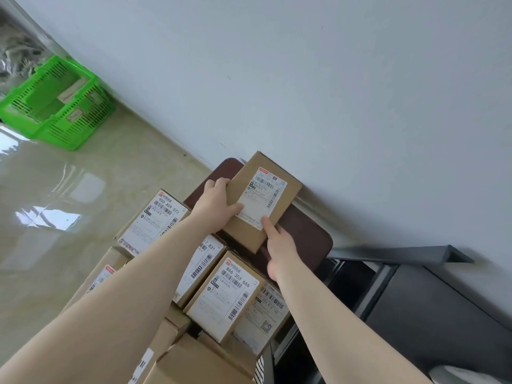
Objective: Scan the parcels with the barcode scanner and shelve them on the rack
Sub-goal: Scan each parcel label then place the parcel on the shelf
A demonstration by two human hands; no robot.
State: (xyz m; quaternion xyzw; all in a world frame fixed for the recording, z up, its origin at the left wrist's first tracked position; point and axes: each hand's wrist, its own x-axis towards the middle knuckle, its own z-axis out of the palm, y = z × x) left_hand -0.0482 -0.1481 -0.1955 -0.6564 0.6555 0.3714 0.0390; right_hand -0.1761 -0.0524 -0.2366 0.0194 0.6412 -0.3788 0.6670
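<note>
Two hands on one cardboard parcel (263, 200) at the far end of the brown table (307, 236), near the wall: left hand (216, 202) gripping its edge, right hand (279, 245) pressing one straight finger on its label (261, 198). More labelled parcels (224, 295) stacked just beside.

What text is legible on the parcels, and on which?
"900 A09 072": cardboard parcel at the left of the stack.
"866 303 666": cardboard parcel at the stack's middle.
"831": partly arm-hidden parcel.
Label of the parcel the left hand holds: blurred.
Green basket tags: unreadable.
</note>
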